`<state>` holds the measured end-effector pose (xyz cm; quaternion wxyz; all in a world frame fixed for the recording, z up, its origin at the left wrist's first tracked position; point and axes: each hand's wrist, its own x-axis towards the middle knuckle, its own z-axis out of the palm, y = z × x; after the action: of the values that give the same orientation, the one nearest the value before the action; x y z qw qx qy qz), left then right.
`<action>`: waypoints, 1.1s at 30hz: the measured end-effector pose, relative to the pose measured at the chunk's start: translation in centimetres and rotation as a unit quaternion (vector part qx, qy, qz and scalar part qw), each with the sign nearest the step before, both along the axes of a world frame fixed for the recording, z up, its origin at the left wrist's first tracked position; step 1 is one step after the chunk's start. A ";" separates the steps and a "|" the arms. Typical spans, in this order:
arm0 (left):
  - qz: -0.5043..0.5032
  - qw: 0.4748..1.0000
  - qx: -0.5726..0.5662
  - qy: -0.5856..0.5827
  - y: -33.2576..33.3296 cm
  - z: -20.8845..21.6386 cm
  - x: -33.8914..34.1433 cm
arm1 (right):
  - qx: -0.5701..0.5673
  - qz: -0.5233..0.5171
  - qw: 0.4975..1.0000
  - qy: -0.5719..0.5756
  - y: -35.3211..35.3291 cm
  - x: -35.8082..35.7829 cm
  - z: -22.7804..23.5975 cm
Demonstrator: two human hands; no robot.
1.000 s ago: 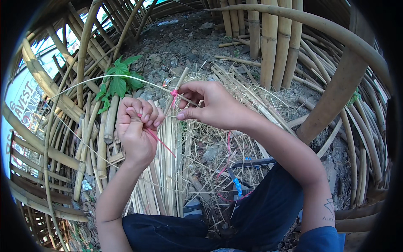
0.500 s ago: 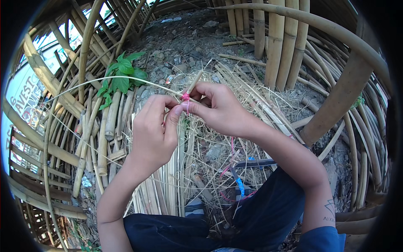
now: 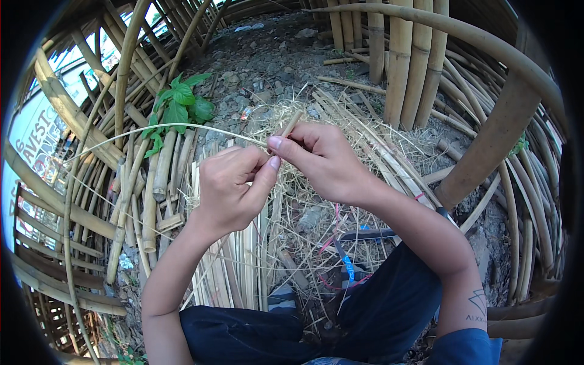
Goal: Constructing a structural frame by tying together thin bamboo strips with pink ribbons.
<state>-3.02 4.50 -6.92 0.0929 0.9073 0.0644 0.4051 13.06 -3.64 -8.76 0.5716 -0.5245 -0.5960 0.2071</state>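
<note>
Both my hands meet in the middle, thumbs nearly touching. My right hand is closed round a short bamboo stick, whose end pokes out above its fingers. From the same spot a thin pale bamboo strip arches away to the left. My left hand pinches with thumb and forefinger at the joint of stick and strip; what lies between its fingertips is hidden. A trace of pink string shows by the right fingers, the rest covered.
Split bamboo strips lie in front of me, beside shavings. Near my knee is a dark-bladed tool with a blue-wrapped part and pink string. Bamboo poles stand right; a leafy plant grows left.
The pink string at the joint, visible before, is now covered by my fingers. My right thumb has lifted over the joint; my left hand has turned and dropped slightly.
</note>
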 end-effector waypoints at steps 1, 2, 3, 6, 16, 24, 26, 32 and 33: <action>-0.015 1.000 -0.010 -0.003 0.1 -0.1 -0.1 | 0.005 0.000 1.000 0.004 0.0 0.0 -0.2; -0.031 0.999 -0.019 -0.006 0.2 -0.1 -0.1 | 0.010 0.000 1.000 0.008 0.0 -0.1 -0.3; -0.030 0.999 -0.020 -0.006 0.3 -0.2 -0.1 | 0.009 0.001 1.000 0.008 0.0 -0.1 -0.4; -0.048 0.998 -0.025 -0.014 0.5 -0.6 -0.2 | 0.008 0.001 1.000 0.001 -0.2 -0.2 -0.2; -0.062 0.996 -0.065 -0.001 0.7 -2.2 -0.9 | -0.049 0.012 0.999 -0.010 -0.9 -0.5 -0.1; 0.013 0.981 -0.193 0.006 1.8 -2.4 1.3 | -0.088 0.019 0.994 -0.057 0.6 2.3 0.6; 0.030 0.977 -0.209 0.022 3.1 -2.6 1.8 | -0.072 -0.004 0.997 -0.043 0.8 5.0 -0.1; 0.062 0.959 -0.270 0.064 6.7 -5.3 3.4 | -0.129 -0.286 0.906 -0.284 -2.3 9.4 -10.0; 0.043 0.954 -0.290 0.056 7.4 -6.0 3.8 | 0.029 -0.258 0.920 -0.294 -3.6 7.0 -11.4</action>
<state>0.81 11.91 -12.92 0.3306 0.8590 0.2234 0.3208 20.09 -7.19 -20.17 0.4190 -0.6807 -0.5870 -0.1287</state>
